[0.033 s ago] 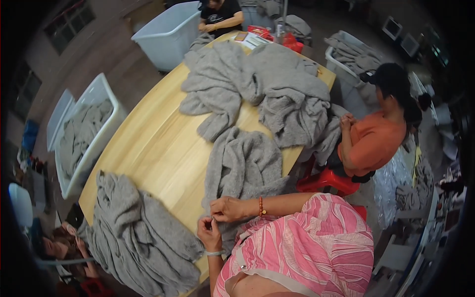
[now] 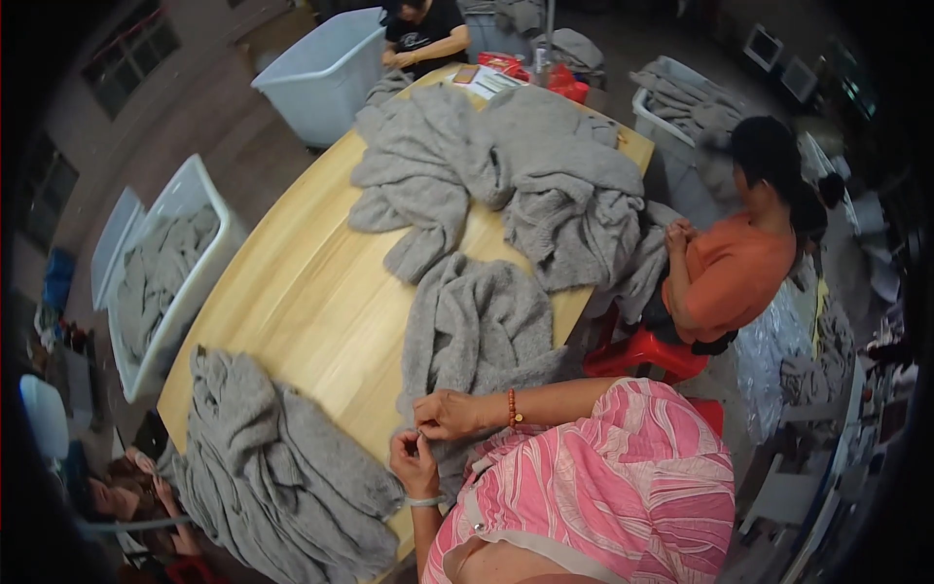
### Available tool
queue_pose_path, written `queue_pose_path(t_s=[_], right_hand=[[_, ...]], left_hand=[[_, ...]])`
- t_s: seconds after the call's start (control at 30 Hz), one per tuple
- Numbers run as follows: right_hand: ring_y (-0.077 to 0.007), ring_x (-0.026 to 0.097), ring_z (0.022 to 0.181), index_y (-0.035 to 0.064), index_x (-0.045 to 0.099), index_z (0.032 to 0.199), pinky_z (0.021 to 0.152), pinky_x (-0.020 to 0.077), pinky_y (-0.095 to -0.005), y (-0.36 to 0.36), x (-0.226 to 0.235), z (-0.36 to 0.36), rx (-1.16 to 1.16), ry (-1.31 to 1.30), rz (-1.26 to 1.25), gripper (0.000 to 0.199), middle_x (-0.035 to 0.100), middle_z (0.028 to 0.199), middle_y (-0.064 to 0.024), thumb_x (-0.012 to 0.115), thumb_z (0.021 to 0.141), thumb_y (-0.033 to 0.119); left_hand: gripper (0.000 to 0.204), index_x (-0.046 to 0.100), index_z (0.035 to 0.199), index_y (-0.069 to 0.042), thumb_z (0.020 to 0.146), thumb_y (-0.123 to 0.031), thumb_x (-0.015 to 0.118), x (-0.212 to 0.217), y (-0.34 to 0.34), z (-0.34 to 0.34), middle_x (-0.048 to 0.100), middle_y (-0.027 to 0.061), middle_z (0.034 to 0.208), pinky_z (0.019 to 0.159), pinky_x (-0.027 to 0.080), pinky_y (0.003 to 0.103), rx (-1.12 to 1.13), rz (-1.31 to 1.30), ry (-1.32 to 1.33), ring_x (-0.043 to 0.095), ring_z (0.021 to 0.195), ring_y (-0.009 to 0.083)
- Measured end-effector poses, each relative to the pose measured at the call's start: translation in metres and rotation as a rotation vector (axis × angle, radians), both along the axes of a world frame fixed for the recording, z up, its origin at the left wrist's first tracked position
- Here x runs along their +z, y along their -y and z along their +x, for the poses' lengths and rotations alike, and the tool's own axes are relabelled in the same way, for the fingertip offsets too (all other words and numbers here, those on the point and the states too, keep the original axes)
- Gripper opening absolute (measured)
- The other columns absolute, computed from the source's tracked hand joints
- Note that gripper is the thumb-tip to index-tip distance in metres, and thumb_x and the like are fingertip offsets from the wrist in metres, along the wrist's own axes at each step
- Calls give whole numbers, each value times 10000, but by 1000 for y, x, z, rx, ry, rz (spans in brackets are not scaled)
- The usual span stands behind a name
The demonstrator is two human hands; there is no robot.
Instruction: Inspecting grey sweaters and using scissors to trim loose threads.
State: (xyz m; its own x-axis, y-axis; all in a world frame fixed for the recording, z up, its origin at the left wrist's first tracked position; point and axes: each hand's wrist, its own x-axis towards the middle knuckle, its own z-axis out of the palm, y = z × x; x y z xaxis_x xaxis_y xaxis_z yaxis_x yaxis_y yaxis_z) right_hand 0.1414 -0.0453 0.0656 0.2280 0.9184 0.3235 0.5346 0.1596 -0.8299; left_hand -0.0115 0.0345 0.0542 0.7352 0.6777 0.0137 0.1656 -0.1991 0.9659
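Observation:
Close together near the table's front edge, my two hands meet fingertip to fingertip. My left hand (image 2: 415, 465), with a pale bangle at its wrist, has thumb and finger bent into a pinch. Just above it, my right hand (image 2: 446, 416), below a beaded bracelet, is also closed in a pinch. Whatever lies between the fingers is too small to make out. A grey knitted garment (image 2: 477, 316) spreads under and beyond my hands, its near part running toward my lap. To the left of my hands lies a heap of grey knitwear (image 2: 282, 457).
More grey knitwear (image 2: 564, 185) covers the far part of the wooden table (image 2: 302, 282). A tub of garments (image 2: 219, 219) stands left, another pale tub (image 2: 326, 73) behind. A person in orange (image 2: 739, 277) sits right on a red stool (image 2: 647, 358); others sit at far end and lower left.
The whole view has shifted slightly. My hands keep the same pinched pose over the garment.

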Motion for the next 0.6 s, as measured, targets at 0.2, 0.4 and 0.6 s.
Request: queue_pose_path(t_s=[0.2, 0.4, 0.6], right_hand=[[-228, 610, 568, -15, 623, 672, 545, 471, -336, 12, -4, 8, -92, -259, -151, 195, 617, 603, -137, 574, 697, 172], [-162, 581, 583, -28, 612, 726, 551, 459, -310, 14, 4, 14, -8, -397, -223, 199, 627, 637, -111, 580, 734, 168], [-202, 607, 608, -29, 621, 755, 567, 474, -330, 21, 5, 20, -70, -454, -123, 216, 640, 678, -122, 597, 701, 178]], left_hand=[[84, 520, 892, -33, 857, -22, 596, -10, 1, 7, 548, 17, 835, 717, 425, 218, -64, -306, 150, 510, 754, 88], [90, 534, 923, -24, 883, -75, 597, 4, -7, 9, 609, 77, 883, 741, 475, 267, -161, -924, 272, 583, 803, 156], [132, 545, 961, -6, 902, -122, 566, -3, -16, 28, 623, 103, 941, 800, 482, 304, -196, -875, 285, 601, 859, 195]])
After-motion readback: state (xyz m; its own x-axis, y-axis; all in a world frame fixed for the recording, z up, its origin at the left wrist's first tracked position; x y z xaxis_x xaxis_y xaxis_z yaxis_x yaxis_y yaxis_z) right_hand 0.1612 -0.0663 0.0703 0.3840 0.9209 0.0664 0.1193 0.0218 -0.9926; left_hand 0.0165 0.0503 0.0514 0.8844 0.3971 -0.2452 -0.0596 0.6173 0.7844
